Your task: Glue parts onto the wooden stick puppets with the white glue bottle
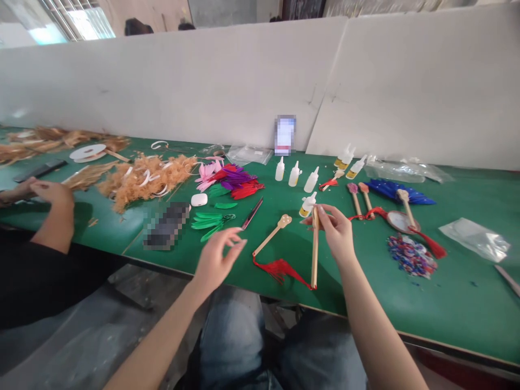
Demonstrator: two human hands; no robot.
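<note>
My right hand (333, 227) grips the upper end of a pale wooden stick (314, 254), which stands nearly upright with its lower end near the table's front edge. A red tassel (279, 268) runs from that lower end to a second wooden stick (268, 238) with a rounded, studded head, lying to the left. My left hand (219, 254) hovers at the front edge with its fingers apart and nothing between them. Just beyond it lie green feathers (207, 222) and dark red tweezers (252, 213). A glue bottle (307, 205) is right behind my right hand.
More glue bottles (294, 174) and a propped phone (285, 134) stand at the back. Blue feathers (396, 190), a round dish (400, 221) and colourful bits (412, 257) lie right. Left are orange fluff (146, 179), a dark phone (167, 226) and another person's hands (51, 192).
</note>
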